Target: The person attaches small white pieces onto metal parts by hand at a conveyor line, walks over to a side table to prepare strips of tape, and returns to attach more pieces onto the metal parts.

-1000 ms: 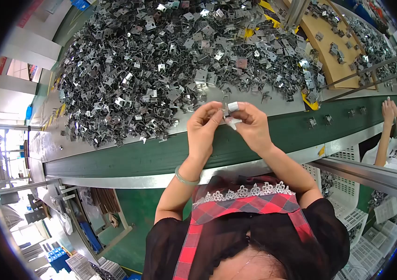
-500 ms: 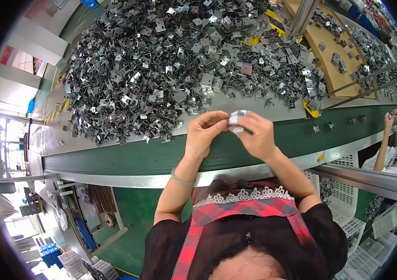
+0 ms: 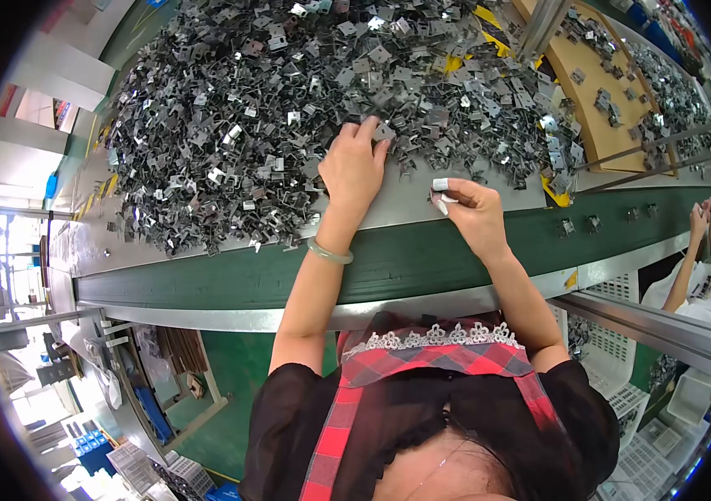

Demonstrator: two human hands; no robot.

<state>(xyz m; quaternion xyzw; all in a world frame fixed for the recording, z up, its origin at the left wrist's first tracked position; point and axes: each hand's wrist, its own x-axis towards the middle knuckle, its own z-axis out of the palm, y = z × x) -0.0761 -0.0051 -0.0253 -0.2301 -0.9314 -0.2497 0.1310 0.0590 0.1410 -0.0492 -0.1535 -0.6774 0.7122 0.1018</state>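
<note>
Basically, two hands are seen at work over a green conveyor belt point(image 3: 205, 282) and a grey metal tabletop point(image 3: 405, 198); by the right hand point(image 3: 479, 215), a small metal part point(image 3: 435, 196) is pinched between thumb and fingertips, just above the near edge of the tabletop; white wraps point(image 3: 440, 184) are worn on these fingertips, and the part is partly hidden by them; the left hand point(image 3: 349, 173) is stretched out over the edge of a big pile point(image 3: 230, 125) of metal pieces, thumb spread from the fingers; a metal bracket point(image 3: 384, 132) is seen right by its fingertips, but whether it is gripped can't be made out; a pale bangle point(image 3: 329, 252) is worn on the left wrist; four clips point(image 3: 566, 226) are spaced out along the belt, right of the right hand; a tan board point(image 3: 593, 100) with more pieces on it is placed beyond them; at far right, a co-worker's hands point(image 3: 704, 219) are held close together above the belt, contents too small to tell; a red plaid apron point(image 3: 422, 363) is worn over a black top.
</note>
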